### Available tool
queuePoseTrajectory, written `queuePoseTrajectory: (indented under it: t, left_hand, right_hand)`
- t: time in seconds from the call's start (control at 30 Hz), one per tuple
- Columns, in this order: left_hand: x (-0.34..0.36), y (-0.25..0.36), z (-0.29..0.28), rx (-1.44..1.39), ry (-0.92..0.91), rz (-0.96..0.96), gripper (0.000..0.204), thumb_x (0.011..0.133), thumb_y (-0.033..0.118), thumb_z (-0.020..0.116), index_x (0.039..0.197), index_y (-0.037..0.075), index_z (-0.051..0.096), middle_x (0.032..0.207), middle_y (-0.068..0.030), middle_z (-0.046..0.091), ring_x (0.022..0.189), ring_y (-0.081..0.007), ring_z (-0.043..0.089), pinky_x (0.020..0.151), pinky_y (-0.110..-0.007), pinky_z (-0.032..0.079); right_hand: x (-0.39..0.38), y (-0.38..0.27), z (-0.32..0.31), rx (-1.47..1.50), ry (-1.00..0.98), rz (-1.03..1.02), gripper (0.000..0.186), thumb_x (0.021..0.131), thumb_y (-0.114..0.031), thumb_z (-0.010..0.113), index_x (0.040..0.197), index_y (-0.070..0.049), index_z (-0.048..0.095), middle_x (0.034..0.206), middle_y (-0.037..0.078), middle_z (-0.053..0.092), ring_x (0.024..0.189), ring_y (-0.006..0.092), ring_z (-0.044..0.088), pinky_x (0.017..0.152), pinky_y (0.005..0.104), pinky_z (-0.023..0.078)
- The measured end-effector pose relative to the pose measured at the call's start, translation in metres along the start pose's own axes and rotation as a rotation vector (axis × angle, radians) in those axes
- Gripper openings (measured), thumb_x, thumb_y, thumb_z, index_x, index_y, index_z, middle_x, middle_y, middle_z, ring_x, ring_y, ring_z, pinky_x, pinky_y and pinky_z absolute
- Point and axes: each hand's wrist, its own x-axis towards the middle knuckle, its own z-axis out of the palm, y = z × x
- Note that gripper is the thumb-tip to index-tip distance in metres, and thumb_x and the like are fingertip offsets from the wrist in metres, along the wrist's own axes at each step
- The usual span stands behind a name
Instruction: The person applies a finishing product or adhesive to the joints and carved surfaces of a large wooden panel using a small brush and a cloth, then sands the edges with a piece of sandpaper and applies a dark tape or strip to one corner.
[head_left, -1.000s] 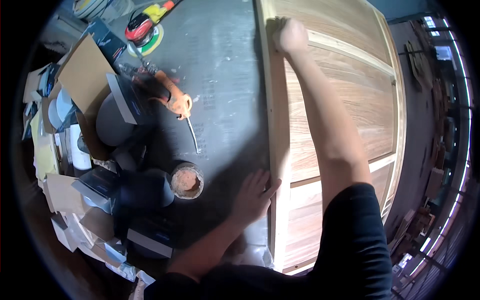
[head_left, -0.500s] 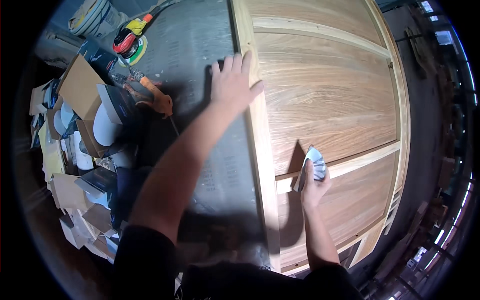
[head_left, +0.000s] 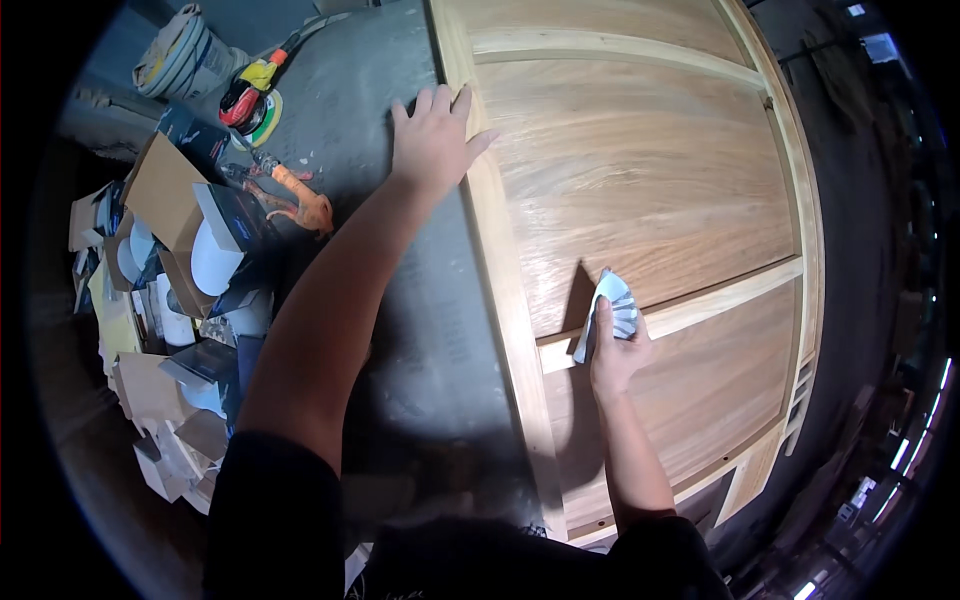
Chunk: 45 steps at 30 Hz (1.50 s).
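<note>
A wooden panelled frame (head_left: pixel 640 180), with pale rails around brown wood-grain panels, lies on a grey worktable (head_left: pixel 430 340). My left hand (head_left: pixel 432 145) rests with fingers spread on the frame's left rail, its fingertips reaching past the rail over the table. Nothing is in it. Closer to me, my right hand (head_left: pixel 618 362) pinches a folded piece of sandpaper (head_left: pixel 613 300), pale blue with dark stripes. The sandpaper is beside the left end of a crossrail (head_left: pixel 700 302), casting a shadow on the panel; whether it touches the wood I cannot tell.
An orange air blow gun (head_left: pixel 305 205) and a red-and-yellow disc sander (head_left: pixel 250 105) lie at the table's far left. Opened cardboard boxes (head_left: pixel 165 190) with round sanding discs (head_left: pixel 215 255) pile up along the left side. White buckets (head_left: pixel 190 60) stand behind them.
The view has shifted slightly, so the frame and tools appear a little further left. Both hands keep nearly the same places over the frame, the sandpaper still in my right.
</note>
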Motion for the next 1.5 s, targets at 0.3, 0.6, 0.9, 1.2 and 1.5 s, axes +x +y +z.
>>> queuePoseTrajectory:
  t: [0.3, 0.6, 0.9, 1.2, 1.5]
  left_hand:
    - [0.012, -0.001, -0.01, -0.106, -0.215, -0.049, 0.079, 0.093, 0.063, 0.057, 0.149, 0.008, 0.046, 0.137, -0.0216, 0.05, 0.142, -0.0381, 0.033, 0.112, -0.068, 0.025]
    - [-0.004, 0.006, -0.038, -0.076, -0.366, -0.084, 0.08, 0.091, 0.06, 0.06, 0.149, 0.007, 0.046, 0.14, -0.0219, 0.049, 0.14, -0.0381, 0.037, 0.109, -0.068, 0.029]
    - [-0.209, 0.086, -0.171, -1.032, -0.294, -0.278, 0.042, 0.095, 0.02, 0.069, 0.131, 0.001, 0.06, 0.105, -0.016, 0.073, 0.101, -0.0217, 0.07, 0.09, -0.032, 0.054]
    - [-0.374, 0.114, -0.253, -1.776, -0.63, -0.992, 0.031, 0.105, 0.015, 0.054, 0.127, -0.005, 0.06, 0.113, -0.0125, 0.069, 0.103, -0.0178, 0.068, 0.095, -0.032, 0.054]
    - [-0.437, 0.079, -0.287, -1.599, -0.607, -0.996, 0.013, 0.1, 0.011, 0.06, 0.097, 0.0, 0.066, 0.085, 0.0022, 0.063, 0.081, -0.004, 0.055, 0.074, -0.022, 0.044]
  right_hand:
    - [0.001, 0.012, -0.006, -0.137, -0.008, -0.071, 0.022, 0.094, -0.015, 0.075, 0.108, 0.002, 0.071, 0.088, -0.001, 0.069, 0.076, 0.0044, 0.059, 0.069, 0.0219, 0.049]
    - [-0.004, -0.001, 0.003, -0.154, 0.004, -0.182, 0.031, 0.091, -0.022, 0.076, 0.107, 0.004, 0.073, 0.089, 0.007, 0.075, 0.08, 0.0107, 0.066, 0.074, 0.0274, 0.053]
    - [0.021, 0.018, -0.023, 0.034, -0.184, -0.06, 0.021, 0.09, -0.018, 0.079, 0.096, 0.001, 0.073, 0.082, 0.0, 0.068, 0.07, 0.0079, 0.057, 0.066, 0.0257, 0.048]
    - [-0.241, -0.047, -0.066, -0.175, -0.634, 0.036, 0.023, 0.09, -0.01, 0.075, 0.11, 0.001, 0.072, 0.095, 0.015, 0.075, 0.084, 0.0147, 0.071, 0.073, 0.0295, 0.056]
    - [-0.297, -0.052, -0.092, 0.226, -0.793, 0.451, 0.034, 0.102, -0.025, 0.061, 0.126, -0.001, 0.067, 0.087, 0.002, 0.069, 0.071, 0.0066, 0.06, 0.063, 0.0221, 0.049]
